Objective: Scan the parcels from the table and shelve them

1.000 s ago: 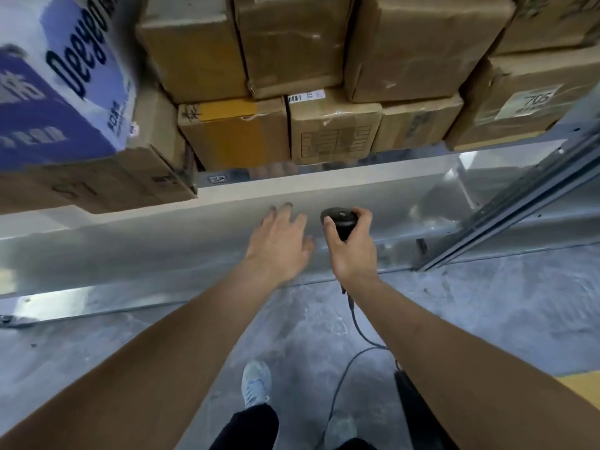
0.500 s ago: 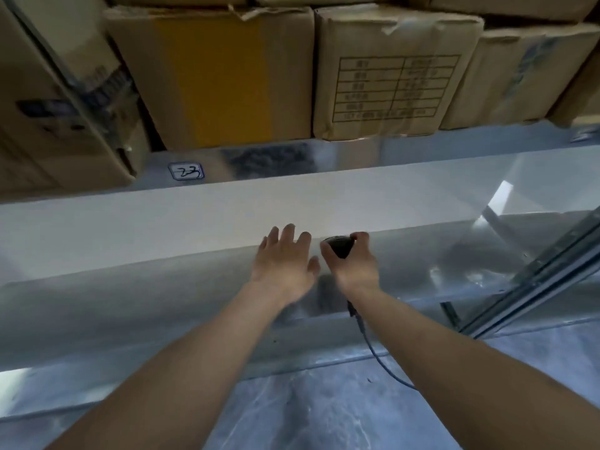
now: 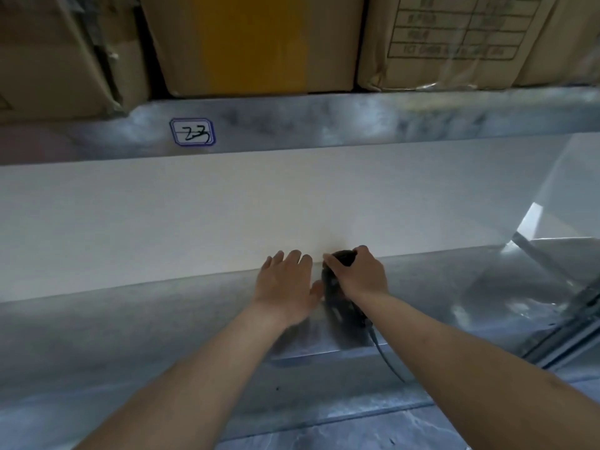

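A long white flat parcel [image 3: 227, 206] lies across the shiny metal shelf [image 3: 357, 118], just below the row of stored boxes. My left hand [image 3: 285, 284] rests flat with straight fingers on the parcel's near edge. Right beside it, my right hand [image 3: 360, 274] grips a black corded barcode scanner [image 3: 337, 290], whose head sits against the same edge. The scanner's cable [image 3: 388, 358] trails down toward me. Both forearms reach in from the bottom of the view.
Several brown cardboard boxes stand on the shelf above, one with a yellow band [image 3: 256, 43], one with a printed table [image 3: 454, 30]. A handwritten label "23" [image 3: 192, 132] is stuck on the shelf lip. A metal upright [image 3: 571, 323] slants at right. Grey floor [image 3: 357, 430] lies below.
The view has closed in on the shelf and tilted up, so my feet and the floor have dropped out. Both hands reached forward onto the white parcel's edge, the scanner still held.
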`<action>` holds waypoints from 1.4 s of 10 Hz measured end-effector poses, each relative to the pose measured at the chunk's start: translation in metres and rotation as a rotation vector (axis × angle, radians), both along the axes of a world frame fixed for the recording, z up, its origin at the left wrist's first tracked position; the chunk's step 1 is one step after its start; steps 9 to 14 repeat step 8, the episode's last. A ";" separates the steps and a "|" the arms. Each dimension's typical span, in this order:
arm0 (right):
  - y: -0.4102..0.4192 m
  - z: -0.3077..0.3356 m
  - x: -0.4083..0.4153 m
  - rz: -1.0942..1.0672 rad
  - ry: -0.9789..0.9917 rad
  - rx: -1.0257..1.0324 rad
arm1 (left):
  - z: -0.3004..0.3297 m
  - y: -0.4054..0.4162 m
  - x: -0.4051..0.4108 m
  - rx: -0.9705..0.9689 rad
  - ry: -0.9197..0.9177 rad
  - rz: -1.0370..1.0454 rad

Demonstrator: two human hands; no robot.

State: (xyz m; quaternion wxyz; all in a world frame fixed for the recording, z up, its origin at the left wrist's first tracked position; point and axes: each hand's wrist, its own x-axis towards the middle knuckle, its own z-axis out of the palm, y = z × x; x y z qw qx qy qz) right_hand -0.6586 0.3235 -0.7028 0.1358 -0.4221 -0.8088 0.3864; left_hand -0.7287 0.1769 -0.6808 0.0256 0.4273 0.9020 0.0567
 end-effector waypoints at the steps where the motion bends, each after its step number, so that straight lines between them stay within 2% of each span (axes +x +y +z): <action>1: 0.001 -0.004 -0.005 0.006 -0.017 0.028 | -0.002 0.000 -0.007 0.006 0.013 -0.008; 4: 0.000 -0.006 -0.011 0.032 -0.118 0.129 | -0.001 -0.002 -0.018 -0.001 0.005 -0.014; 5: -0.006 0.002 -0.008 0.052 -0.294 0.353 | 0.005 -0.004 -0.019 -0.016 -0.013 -0.007; 6: -0.010 0.016 0.000 0.144 -0.396 0.668 | 0.018 -0.009 -0.020 0.013 -0.054 -0.004; 7: -0.011 0.035 0.010 0.276 -0.344 0.700 | 0.036 -0.018 -0.017 0.010 -0.085 0.006; 8: -0.023 0.060 0.024 0.349 -0.285 0.571 | 0.062 -0.031 -0.005 -0.010 -0.115 0.026; 14: -0.023 0.060 0.024 0.349 -0.285 0.571 | 0.062 -0.031 -0.005 -0.010 -0.115 0.026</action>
